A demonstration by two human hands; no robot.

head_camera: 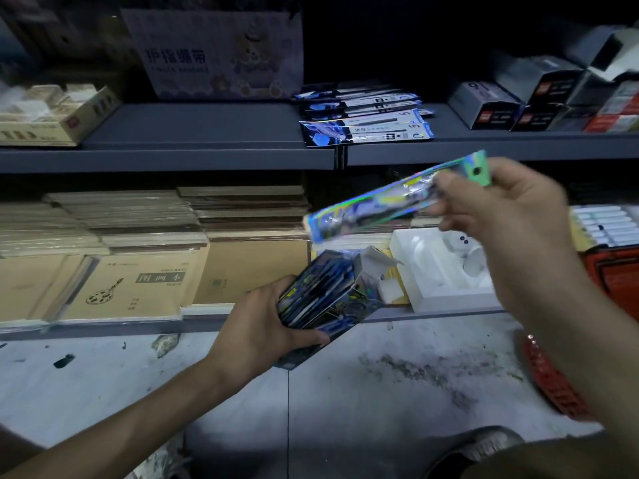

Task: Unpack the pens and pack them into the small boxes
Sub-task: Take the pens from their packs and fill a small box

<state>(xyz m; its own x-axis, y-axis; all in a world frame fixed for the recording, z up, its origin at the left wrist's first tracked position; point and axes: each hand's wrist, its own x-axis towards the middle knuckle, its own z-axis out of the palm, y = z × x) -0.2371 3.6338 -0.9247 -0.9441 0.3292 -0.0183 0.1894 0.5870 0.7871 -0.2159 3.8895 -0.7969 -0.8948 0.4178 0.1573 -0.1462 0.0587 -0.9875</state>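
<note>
My left hand (pixel 266 323) grips a small dark blue printed box (pixel 332 299) from below, its top flap open and several pen packets standing inside. My right hand (pixel 498 209) pinches one shiny holographic pen packet (pixel 387 205) near its green hanger end and holds it tilted in the air above the box. The packet is blurred. A stack of similar blue pen packets (pixel 363 112) lies on the upper shelf, above and a little left of my right hand.
Grey shelf edge (pixel 207 157) runs across the view. Stacks of brown drawing books (pixel 138 257) fill the lower shelf left. A white moulded tray (pixel 446 271) lies behind the box. Dark product boxes (pixel 518 98) stand upper right. A red basket (pixel 553 382) sits on the stained floor.
</note>
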